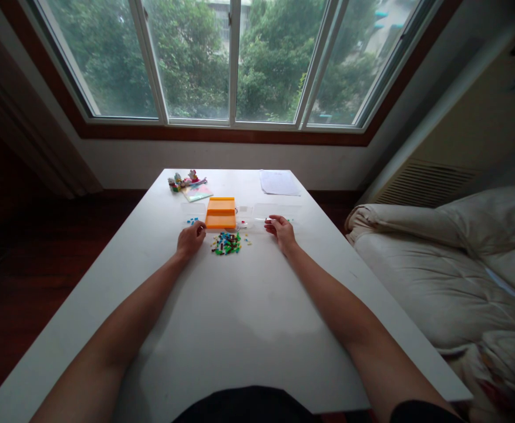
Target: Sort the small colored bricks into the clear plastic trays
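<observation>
My left hand rests closed by the lower left corner of an open orange box; whatever its fingertips hold, if anything, is hidden. Just above that hand are small blue bricks in a clear plastic box. A loose pile of small green, brown, blue and yellow building bricks lies between my hands. Over the near edge of a long clear box, my right hand has its thumb and fingers pinched together. Any piece in that pinch is too small to name.
Small assembled figures and a pastel sheet are at the table's far left. White papers lie at the far right. A cream sofa stands beside the white table, and a window is beyond it.
</observation>
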The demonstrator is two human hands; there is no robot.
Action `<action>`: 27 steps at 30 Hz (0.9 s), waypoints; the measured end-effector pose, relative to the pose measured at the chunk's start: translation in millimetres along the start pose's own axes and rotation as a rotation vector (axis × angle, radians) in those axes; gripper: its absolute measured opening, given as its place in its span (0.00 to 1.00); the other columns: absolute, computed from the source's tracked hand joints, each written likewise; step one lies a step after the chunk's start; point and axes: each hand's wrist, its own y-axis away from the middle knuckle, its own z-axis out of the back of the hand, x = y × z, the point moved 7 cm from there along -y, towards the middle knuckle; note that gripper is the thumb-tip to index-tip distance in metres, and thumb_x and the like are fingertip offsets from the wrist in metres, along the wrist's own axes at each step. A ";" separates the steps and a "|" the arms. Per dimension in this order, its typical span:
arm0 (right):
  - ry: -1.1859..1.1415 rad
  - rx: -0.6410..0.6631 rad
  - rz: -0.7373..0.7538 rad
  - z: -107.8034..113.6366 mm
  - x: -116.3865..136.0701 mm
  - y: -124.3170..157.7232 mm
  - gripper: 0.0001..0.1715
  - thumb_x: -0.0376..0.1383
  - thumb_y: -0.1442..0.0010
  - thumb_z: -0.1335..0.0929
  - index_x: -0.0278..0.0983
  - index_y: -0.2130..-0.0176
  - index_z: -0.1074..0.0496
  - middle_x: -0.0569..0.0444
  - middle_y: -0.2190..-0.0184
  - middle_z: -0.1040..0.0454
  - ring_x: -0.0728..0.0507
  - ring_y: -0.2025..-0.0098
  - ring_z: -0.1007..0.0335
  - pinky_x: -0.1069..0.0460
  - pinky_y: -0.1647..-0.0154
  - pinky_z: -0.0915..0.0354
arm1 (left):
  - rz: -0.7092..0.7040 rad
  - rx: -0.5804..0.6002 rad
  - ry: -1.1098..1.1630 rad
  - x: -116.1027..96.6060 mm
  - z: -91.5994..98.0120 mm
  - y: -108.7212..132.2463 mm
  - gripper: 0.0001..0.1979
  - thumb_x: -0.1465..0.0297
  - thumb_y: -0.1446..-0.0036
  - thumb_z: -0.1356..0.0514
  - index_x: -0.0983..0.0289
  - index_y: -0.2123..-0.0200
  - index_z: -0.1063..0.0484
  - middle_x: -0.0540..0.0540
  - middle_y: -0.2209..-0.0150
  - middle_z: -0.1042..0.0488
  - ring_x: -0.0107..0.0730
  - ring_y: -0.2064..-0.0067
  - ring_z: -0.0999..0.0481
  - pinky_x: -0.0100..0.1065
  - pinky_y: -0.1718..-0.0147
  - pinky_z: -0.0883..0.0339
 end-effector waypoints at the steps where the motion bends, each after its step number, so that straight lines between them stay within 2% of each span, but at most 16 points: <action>1: 0.040 0.009 0.014 -2.8 1.3 1.8 0.15 0.40 0.46 0.30 0.38 0.58 0.27 0.52 0.64 0.20 0.47 0.67 0.23 0.52 0.66 0.27 | 0.015 -0.012 0.016 2.0 1.3 -0.6 0.10 0.68 0.40 0.44 0.59 0.57 0.25 0.51 0.68 0.22 0.33 0.68 0.25 0.31 0.67 0.39; 4: 0.183 0.093 0.085 -19.0 9.1 10.8 0.14 0.42 0.44 0.31 0.37 0.59 0.26 0.52 0.67 0.21 0.47 0.68 0.24 0.52 0.67 0.29 | 0.057 -0.044 0.104 7.1 4.8 -1.8 0.12 0.68 0.40 0.44 0.59 0.55 0.25 0.51 0.66 0.20 0.33 0.67 0.24 0.31 0.64 0.35; 9: 0.508 0.325 0.298 -62.3 30.4 40.4 0.12 0.41 0.40 0.32 0.38 0.60 0.23 0.53 0.67 0.21 0.45 0.65 0.25 0.50 0.62 0.30 | 0.120 -0.115 0.253 17.8 7.9 -3.2 0.16 0.68 0.39 0.46 0.59 0.49 0.28 0.53 0.57 0.19 0.31 0.65 0.22 0.32 0.61 0.31; 13: 0.710 0.455 0.454 -87.7 42.6 65.7 0.10 0.40 0.37 0.33 0.40 0.60 0.22 0.53 0.65 0.21 0.46 0.65 0.27 0.51 0.62 0.32 | 0.176 -0.105 0.299 25.2 5.4 -4.5 0.21 0.69 0.39 0.46 0.60 0.42 0.32 0.53 0.51 0.20 0.29 0.67 0.21 0.32 0.59 0.29; 19: 0.871 0.539 0.626 -102.2 46.5 85.7 0.09 0.33 0.36 0.34 0.39 0.59 0.22 0.52 0.65 0.23 0.46 0.65 0.31 0.52 0.61 0.34 | 0.206 -0.060 0.279 24.2 4.9 -4.1 0.30 0.69 0.39 0.45 0.59 0.34 0.42 0.54 0.49 0.22 0.28 0.67 0.22 0.34 0.58 0.28; 27: 1.092 0.654 0.761 -113.0 29.5 97.3 0.17 0.29 0.38 0.32 0.44 0.53 0.22 0.50 0.61 0.26 0.42 0.56 0.34 0.48 0.53 0.35 | 0.128 -0.050 0.250 17.5 5.2 -3.9 0.28 0.69 0.40 0.44 0.60 0.36 0.38 0.54 0.52 0.21 0.28 0.67 0.24 0.32 0.60 0.29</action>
